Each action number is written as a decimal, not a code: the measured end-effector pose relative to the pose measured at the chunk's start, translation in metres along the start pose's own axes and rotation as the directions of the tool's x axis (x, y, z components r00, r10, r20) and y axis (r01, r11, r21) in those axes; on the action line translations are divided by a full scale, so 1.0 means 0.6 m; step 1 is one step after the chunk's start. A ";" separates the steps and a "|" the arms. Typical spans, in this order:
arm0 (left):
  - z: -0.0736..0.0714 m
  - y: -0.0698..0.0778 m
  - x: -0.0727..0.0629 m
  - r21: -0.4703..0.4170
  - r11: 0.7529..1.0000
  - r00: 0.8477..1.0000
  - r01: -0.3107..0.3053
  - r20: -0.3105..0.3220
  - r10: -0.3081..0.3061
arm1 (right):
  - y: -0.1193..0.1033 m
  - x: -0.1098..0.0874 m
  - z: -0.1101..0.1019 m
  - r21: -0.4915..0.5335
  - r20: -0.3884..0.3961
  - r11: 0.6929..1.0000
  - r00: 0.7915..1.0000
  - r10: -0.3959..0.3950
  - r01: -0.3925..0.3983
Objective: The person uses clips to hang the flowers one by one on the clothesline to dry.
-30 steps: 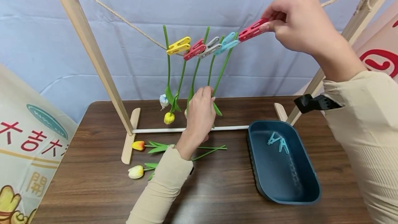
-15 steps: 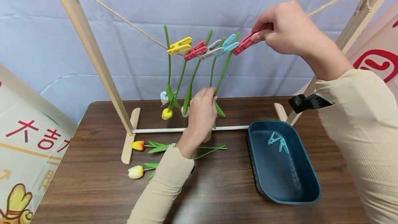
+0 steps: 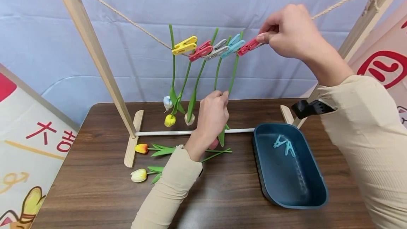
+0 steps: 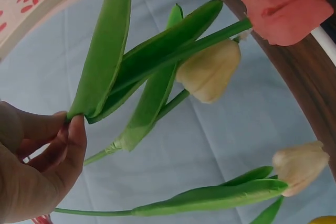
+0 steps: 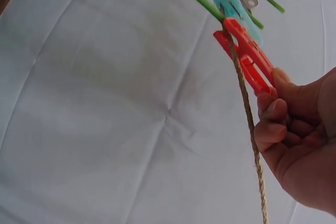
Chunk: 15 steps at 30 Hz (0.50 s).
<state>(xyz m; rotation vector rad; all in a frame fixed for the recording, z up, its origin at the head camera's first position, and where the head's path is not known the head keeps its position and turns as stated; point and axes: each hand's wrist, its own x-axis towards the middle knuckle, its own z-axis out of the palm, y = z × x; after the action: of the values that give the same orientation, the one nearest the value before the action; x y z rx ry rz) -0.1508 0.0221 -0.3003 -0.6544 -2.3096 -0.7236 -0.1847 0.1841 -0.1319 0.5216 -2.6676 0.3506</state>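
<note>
Crowding red peg in R hand: blue peg, w/ bin below.

The right grip pinches a red clothespin at the rope, beside a turquoise clothespin.

We look down on a dark brown wood-grain table with rounded back corners. Behind it we see a pale blue cloth backdrop, marked by long creases and soft folds (it looks greyer from the right wrist). To the left we find a white printed sheet with red Chinese characters, a gold line and a yellow cartoon; to the right, a pinkish printed sheet bearing a red rounded emblem. Soft light leaves a faint sheen on the tabletop.
</note>
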 end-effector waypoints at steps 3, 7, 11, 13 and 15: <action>0.000 0.004 0.001 0.020 1.000 1.000 -0.005 0.018 0.004 | -0.005 0.001 0.004 0.010 0.000 0.999 0.999 0.048 -0.048; 0.001 0.008 0.003 0.033 0.999 0.999 -0.034 0.017 0.034 | -0.009 0.002 0.007 0.030 -0.013 0.995 0.995 0.094 -0.094; 0.003 0.011 0.004 0.046 0.997 0.998 -0.055 0.016 0.054 | -0.013 0.001 0.010 0.036 -0.031 0.993 0.993 0.110 -0.109; 0.003 0.012 0.005 0.049 0.997 0.998 -0.058 0.020 0.057 | -0.015 0.001 0.010 0.040 -0.036 0.993 0.993 0.117 -0.115; 0.004 0.013 0.005 0.056 0.997 0.998 -0.058 0.023 0.057 | -0.015 0.000 0.009 0.055 -0.032 0.990 0.990 0.135 -0.133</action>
<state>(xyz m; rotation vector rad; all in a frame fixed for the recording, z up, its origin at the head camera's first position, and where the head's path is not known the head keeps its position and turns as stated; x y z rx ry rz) -0.1491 0.0299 -0.2973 -0.7032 -2.3119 -0.6257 -0.1828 0.1742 -0.1355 0.3487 -2.6720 0.4663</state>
